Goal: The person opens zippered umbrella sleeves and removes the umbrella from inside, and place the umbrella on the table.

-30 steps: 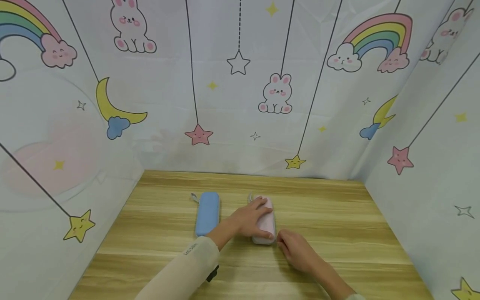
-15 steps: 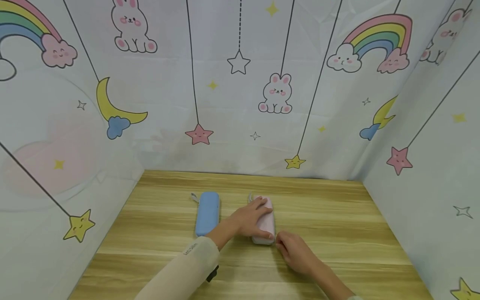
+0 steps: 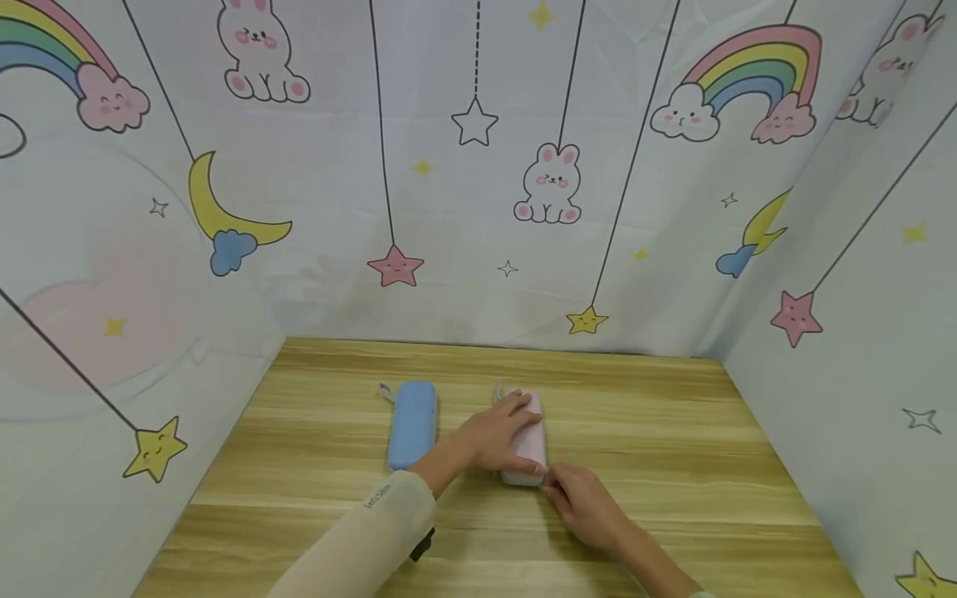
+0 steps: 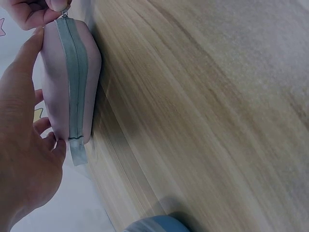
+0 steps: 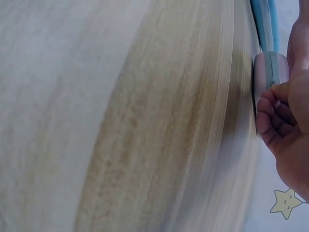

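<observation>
A pink pencil case point(image 3: 532, 447) lies on the table, its long side running away from me. My left hand point(image 3: 493, 438) holds it from above, thumb at the near end and fingers spread toward the far end. In the left wrist view a grey zipper point(image 4: 76, 82) runs along its side, closed, with a fabric tab point(image 4: 78, 153) at one end. My right hand point(image 3: 586, 505) is at the near right corner, thumb and forefinger pinching the zipper pull point(image 4: 64, 14). The fingers partly hide the pull.
A blue pencil case point(image 3: 413, 425) with a grey loop lies to the left, beside my left forearm. The wood-grain table point(image 3: 658, 432) is bordered by white printed curtains point(image 3: 463, 216) at the back and both sides.
My right hand has shifted slightly left, closer to the pink pencil case's near corner. The left hand and both cases keep their places.
</observation>
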Motion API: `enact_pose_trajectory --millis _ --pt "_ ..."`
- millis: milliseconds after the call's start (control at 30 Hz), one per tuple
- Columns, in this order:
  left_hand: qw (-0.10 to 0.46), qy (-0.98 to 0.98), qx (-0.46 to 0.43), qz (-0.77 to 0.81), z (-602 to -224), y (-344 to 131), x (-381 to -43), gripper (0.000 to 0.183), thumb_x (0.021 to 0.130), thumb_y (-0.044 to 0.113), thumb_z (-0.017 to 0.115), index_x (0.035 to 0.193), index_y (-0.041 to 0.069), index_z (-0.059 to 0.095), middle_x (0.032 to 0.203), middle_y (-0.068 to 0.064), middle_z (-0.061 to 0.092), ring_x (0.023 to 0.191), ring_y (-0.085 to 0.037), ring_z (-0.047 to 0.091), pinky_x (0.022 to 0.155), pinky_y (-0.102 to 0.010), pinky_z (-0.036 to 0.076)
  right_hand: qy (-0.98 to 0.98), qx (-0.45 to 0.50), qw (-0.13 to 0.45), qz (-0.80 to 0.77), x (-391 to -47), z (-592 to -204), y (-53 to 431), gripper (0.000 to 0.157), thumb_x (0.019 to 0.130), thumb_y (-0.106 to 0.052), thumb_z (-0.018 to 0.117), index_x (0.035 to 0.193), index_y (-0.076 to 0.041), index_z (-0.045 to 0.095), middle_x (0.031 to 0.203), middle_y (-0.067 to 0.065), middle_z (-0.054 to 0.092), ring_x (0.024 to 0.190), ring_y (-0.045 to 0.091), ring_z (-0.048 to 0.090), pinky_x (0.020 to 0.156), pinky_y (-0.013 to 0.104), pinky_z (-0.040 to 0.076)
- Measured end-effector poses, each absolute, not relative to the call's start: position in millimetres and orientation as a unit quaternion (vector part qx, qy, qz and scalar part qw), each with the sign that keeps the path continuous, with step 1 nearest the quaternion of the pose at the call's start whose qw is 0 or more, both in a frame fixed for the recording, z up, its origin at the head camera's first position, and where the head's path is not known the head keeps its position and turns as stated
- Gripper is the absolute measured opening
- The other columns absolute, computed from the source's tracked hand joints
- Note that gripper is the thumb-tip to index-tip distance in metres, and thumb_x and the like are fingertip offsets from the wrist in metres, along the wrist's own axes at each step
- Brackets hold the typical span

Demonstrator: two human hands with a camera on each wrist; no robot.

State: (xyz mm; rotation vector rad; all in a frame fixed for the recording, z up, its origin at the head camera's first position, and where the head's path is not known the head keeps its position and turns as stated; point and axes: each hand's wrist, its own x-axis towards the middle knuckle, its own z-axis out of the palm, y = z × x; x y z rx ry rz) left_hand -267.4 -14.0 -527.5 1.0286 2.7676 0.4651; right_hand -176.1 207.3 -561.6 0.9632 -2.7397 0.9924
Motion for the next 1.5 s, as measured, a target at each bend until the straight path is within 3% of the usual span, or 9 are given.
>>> enact_pose_trajectory --millis 233,467,767,967,1233,1500 --pt "0.075 0.924 0.341 0.153 -528.4 -14.1 -268.3 0.091 0.078 0.081 0.056 0.154 0.034 0.036 0.165 0.003 0.016 0.152 -0.020 0.009 0.109 -0.049 0.038 -0.894 0.289 0.011 0.341 -175.5 -564.0 205.6 0.006 0.098 -0.007 0.061 0.094 -0.011 0.063 0.080 -0.004 0.063 0.064 0.001 0.049 0.056 0.020 0.046" --pt "0.072 0.924 0.345 0.151 -530.9 -14.5 -268.8 0.092 0.079 0.083 0.052 0.155 0.034 0.034 0.165 0.002 0.015 0.152 -0.020 0.008 0.110 -0.048 0.038 -0.892 0.303 0.025 0.336 -176.3 -563.8 207.0 0.006 0.098 -0.006 0.062 0.094 -0.010 0.063 0.079 -0.004 0.062 0.063 0.000 0.049 0.055 0.020 0.046" --pt "0.003 0.922 0.368 0.123 -541.1 -13.9 -270.3 0.099 0.078 0.088 0.045 0.155 0.027 0.036 0.165 0.000 0.018 0.152 -0.024 0.011 0.115 -0.046 0.031 -0.907 0.292 0.056 0.299 -178.1 -561.4 211.6 0.009 0.094 -0.005 0.066 0.093 -0.013 0.064 0.079 -0.006 0.061 0.068 0.000 0.051 0.060 0.022 0.047" --pt "-0.030 0.914 0.391 0.100 -541.1 -12.5 -270.2 0.095 0.084 0.084 0.041 0.153 0.019 0.039 0.163 -0.001 0.025 0.151 -0.029 0.017 0.118 -0.051 0.023 -0.914 0.288 0.069 0.277 -178.4 -560.3 219.5 0.011 0.093 -0.004 0.067 0.094 -0.014 0.064 0.081 -0.009 0.061 0.070 0.000 0.051 0.062 0.022 0.048" --pt "-0.046 0.910 0.405 0.083 -538.8 -13.3 -270.6 0.088 0.090 0.078 0.039 0.152 0.016 0.041 0.161 -0.004 0.028 0.150 -0.028 0.018 0.116 -0.054 0.025 -0.922 0.290 0.085 0.244 -181.2 -556.3 231.0 0.011 0.092 -0.003 0.068 0.095 -0.013 0.064 0.080 -0.008 0.060 0.072 0.001 0.051 0.065 0.025 0.048" --pt "-0.032 0.912 0.406 0.059 -536.2 -14.0 -270.7 0.091 0.090 0.080 0.035 0.154 0.016 0.037 0.160 0.000 0.031 0.151 -0.023 0.018 0.118 -0.048 0.022 -0.921 0.296 0.102 0.230 -186.7 -556.5 241.2 0.012 0.091 -0.001 0.068 0.092 -0.012 0.063 0.079 -0.007 0.059 0.070 0.002 0.050 0.062 0.025 0.047"
